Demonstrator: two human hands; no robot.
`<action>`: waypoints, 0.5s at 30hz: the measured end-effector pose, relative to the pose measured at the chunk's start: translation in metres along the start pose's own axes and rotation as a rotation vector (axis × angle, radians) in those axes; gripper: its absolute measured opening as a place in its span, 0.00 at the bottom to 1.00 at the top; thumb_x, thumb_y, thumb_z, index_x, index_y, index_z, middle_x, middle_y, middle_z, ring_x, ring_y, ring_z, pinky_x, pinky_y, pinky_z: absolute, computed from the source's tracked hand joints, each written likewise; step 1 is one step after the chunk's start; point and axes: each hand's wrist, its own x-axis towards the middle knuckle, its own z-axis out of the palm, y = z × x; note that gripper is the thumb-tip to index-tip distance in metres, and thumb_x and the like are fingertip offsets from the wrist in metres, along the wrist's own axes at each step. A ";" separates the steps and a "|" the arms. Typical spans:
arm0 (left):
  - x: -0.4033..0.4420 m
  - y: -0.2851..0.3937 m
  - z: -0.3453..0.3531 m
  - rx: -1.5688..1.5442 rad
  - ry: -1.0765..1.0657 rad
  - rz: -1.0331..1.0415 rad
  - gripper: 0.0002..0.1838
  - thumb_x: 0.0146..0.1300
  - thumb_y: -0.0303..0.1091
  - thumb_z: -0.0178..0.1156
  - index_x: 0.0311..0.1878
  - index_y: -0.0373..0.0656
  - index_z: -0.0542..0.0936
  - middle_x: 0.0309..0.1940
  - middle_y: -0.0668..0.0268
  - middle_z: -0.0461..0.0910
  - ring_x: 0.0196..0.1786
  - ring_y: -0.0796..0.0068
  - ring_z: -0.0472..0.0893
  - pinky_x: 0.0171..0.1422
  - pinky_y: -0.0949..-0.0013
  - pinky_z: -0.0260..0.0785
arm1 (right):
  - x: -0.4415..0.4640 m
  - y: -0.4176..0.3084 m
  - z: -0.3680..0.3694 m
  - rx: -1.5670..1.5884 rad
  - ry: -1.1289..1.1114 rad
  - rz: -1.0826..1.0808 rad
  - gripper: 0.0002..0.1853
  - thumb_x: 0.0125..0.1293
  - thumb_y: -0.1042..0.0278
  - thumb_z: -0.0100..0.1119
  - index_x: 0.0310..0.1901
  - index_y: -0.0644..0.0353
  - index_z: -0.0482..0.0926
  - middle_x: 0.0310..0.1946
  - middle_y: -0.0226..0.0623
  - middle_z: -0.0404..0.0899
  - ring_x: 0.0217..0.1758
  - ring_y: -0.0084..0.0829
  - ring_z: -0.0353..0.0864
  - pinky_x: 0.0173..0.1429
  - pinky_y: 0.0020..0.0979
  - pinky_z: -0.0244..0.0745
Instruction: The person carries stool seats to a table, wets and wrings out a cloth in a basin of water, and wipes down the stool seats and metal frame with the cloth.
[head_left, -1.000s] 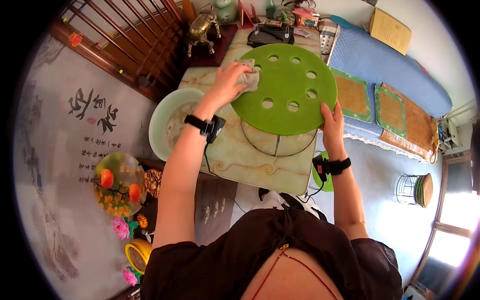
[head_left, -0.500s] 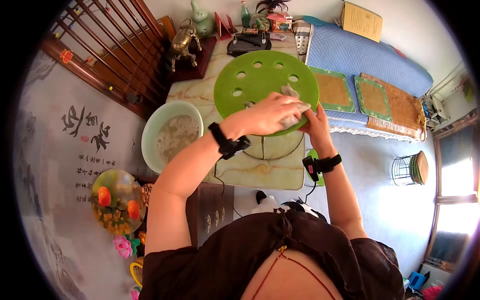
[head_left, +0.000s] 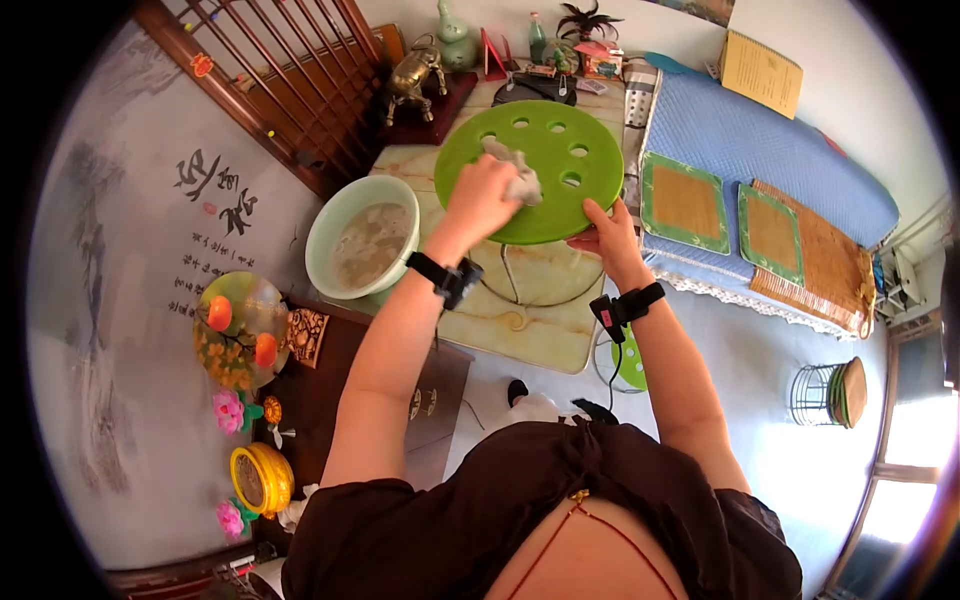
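Note:
A round green stool seat (head_left: 545,217) with several holes is tilted toward me over the marble-patterned table. A thin metal ring and leg (head_left: 510,278) show beneath it. My left hand (head_left: 478,202) is closed on a crumpled greyish cloth (head_left: 523,180), which lies against the left-middle part of the seat. At the seat's lower right edge, my right hand (head_left: 611,238) grips the rim, thumb on top and the other fingers partly hidden. A pale green basin (head_left: 322,245) of cloudy water stands to the left of my left hand.
Behind the seat are a black bag (head_left: 520,88) and a bronze animal figure (head_left: 413,78). The table (head_left: 550,335) ends just in front of me. A blue-covered couch (head_left: 740,100) is at the right; another green stool (head_left: 630,362) stands below the table edge.
My left hand and the cloth have moved left across the seat, away from the right rim. My right hand still holds the edge. The view has shifted.

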 end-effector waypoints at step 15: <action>0.074 -0.024 0.031 -0.074 -0.244 0.274 0.18 0.48 0.18 0.57 0.44 0.42 0.80 0.45 0.57 0.79 0.46 0.51 0.79 0.50 0.56 0.72 | 0.000 0.005 0.003 0.066 0.030 -0.031 0.22 0.69 0.63 0.54 0.60 0.59 0.62 0.37 0.41 0.82 0.29 0.33 0.85 0.35 0.33 0.84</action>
